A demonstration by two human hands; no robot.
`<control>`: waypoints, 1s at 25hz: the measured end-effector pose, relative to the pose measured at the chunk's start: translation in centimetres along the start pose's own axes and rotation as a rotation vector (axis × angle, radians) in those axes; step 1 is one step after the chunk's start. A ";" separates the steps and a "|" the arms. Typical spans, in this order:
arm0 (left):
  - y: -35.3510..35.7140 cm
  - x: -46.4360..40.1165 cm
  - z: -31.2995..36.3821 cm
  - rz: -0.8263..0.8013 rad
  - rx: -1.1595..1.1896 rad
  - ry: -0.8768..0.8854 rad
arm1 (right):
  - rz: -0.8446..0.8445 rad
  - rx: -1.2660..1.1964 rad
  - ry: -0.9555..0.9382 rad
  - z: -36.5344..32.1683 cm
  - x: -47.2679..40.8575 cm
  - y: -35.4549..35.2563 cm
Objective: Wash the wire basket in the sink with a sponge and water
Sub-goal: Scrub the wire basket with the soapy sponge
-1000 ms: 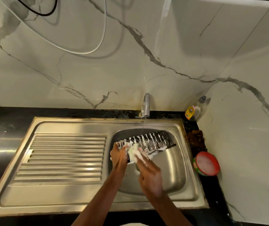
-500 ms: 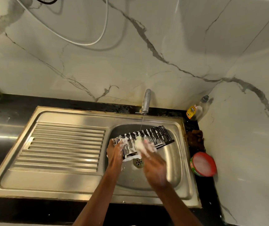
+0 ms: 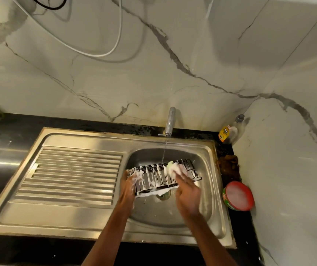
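Observation:
A black wire basket (image 3: 154, 178), streaked with white foam, is held over the steel sink bowl (image 3: 201, 204). My left hand (image 3: 129, 186) grips its left end. My right hand (image 3: 187, 192) holds a foamy sponge (image 3: 174, 168) against the basket's upper right part; the hand is motion-blurred. A thin stream of water (image 3: 164, 152) falls from the tap (image 3: 170, 121) onto the basket's far edge. The drain (image 3: 164, 194) shows just below the basket.
The ribbed draining board (image 3: 73, 173) lies to the left of the bowl. At the right stand a red tub of white soap (image 3: 238, 195), a brown scrubber (image 3: 228, 165) and a detergent bottle (image 3: 228, 132) in the corner. Marble wall behind, with cables hanging.
My right hand has slid the sponge along the basket from its left part toward the right. The left hand has kept its hold on the left end.

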State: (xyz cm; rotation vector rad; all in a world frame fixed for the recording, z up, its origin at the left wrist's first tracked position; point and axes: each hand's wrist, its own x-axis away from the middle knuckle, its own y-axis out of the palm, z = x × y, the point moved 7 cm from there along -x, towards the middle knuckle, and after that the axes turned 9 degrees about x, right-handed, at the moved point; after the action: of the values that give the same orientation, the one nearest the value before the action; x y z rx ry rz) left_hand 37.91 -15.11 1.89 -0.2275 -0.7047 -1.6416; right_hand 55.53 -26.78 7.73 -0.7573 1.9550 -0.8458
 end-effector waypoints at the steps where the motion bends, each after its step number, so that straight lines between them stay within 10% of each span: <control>1: -0.2 0.1 0.5 0.003 0.033 0.025 | 0.003 0.027 0.080 2.4 -1.0 -0.2; 5: -0.5 -1.2 0.5 -0.047 0.002 0.057 | 0.094 -0.018 0.331 3.7 -1.7 0.2; 11: -0.7 -1.9 2.2 -0.007 0.065 -0.023 | 0.112 0.067 -0.127 -1.5 -2.8 0.4; 16: -2.6 -4.9 -0.7 -0.129 0.049 0.090 | 0.145 0.058 0.348 3.0 -2.5 1.2; 21: -2.5 -4.9 1.6 -0.174 0.064 0.040 | 0.118 0.054 -0.061 -2.2 0.4 1.8; 25: -1.6 -4.1 3.5 -0.258 0.048 0.065 | 0.192 0.136 0.254 2.4 -0.4 1.1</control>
State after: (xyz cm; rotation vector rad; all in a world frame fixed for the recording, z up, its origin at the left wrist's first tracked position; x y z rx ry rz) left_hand 36.41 -9.68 2.02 -0.0495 -0.7464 -1.8659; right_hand 57.61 -26.50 6.10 -0.3904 2.1269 -0.9830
